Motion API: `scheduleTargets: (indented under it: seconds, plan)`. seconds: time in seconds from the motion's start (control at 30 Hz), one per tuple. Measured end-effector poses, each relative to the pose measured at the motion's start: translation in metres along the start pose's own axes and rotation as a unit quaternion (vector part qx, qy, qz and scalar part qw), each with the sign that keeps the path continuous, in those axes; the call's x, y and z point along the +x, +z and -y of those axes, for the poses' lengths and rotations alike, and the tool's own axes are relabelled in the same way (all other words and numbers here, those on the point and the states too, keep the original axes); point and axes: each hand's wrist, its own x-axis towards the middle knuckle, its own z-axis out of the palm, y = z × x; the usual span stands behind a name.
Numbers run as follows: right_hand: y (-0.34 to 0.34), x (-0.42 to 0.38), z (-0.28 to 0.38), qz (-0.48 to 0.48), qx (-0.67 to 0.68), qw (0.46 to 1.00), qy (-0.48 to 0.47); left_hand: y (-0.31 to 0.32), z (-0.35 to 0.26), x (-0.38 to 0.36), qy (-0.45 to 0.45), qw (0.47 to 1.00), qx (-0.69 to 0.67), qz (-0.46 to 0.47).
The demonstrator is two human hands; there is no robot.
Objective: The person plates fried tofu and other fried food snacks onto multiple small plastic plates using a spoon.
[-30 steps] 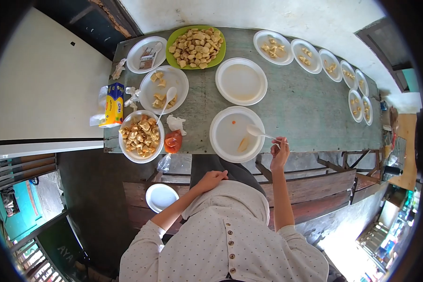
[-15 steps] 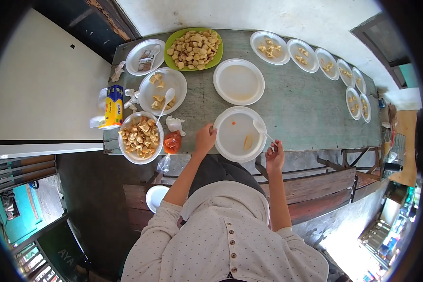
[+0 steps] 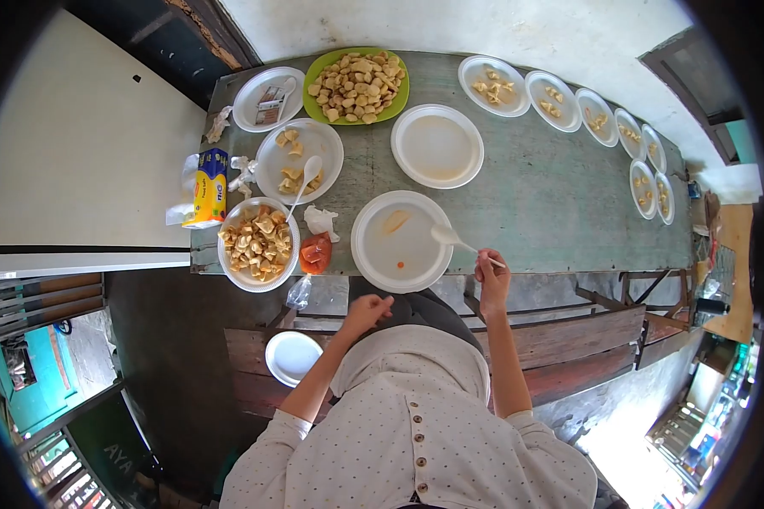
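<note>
A white plate (image 3: 371,250) lies at the table's front edge, with a brownish sauce smear (image 3: 396,222) and a small orange-red spot (image 3: 401,265) on it. My right hand (image 3: 492,276) grips the handle of a white plastic spoon (image 3: 446,236), whose bowl is over the plate's right side. Just below the plate, apart from it, my left hand (image 3: 367,314) has its fingers curled and nothing visible in them. Behind it stands a second white plate (image 3: 437,144). To the left are a plate of folded, filled pieces (image 3: 259,246) and an orange-red sauce bag (image 3: 316,253).
A green plate (image 3: 314,110) piled with pale fried pieces stands at the back. Another white plate (image 3: 331,140) holds a few pieces and a spoon. Several plates with small portions line the right side, including one (image 3: 518,106). A yellow-blue box (image 3: 210,188) stands left; a wooden bench (image 3: 569,335) is below.
The front plate has shifted left and turned, its smear now at the far side and its spot at the near side. My left hand has let go of its rim and drawn back toward my body.
</note>
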Motion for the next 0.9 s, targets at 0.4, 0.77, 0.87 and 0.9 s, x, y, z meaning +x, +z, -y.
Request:
scheduleTargets:
  seconds: [0.4, 0.77, 0.87, 0.9]
  plan:
    - [0.016, 0.011, -0.034, 0.040, -0.131, 0.990, -0.016, -0.022, -0.020, 0.026, 0.118, 0.960, -0.019, -0.252]
    - [0.029, 0.014, -0.050, 0.048, -0.234, 0.968, -0.072, -0.018, -0.019, 0.029, 0.153, 0.949, -0.037, -0.273]
    - [0.016, 0.023, -0.043, 0.020, -0.250, 0.965, -0.081, -0.018, -0.019, 0.028, 0.136, 0.953, -0.036, -0.268]
    - [0.013, 0.027, -0.040, 0.007, -0.244, 0.966, -0.089, -0.018, -0.019, 0.028, 0.136, 0.953, -0.036, -0.268]
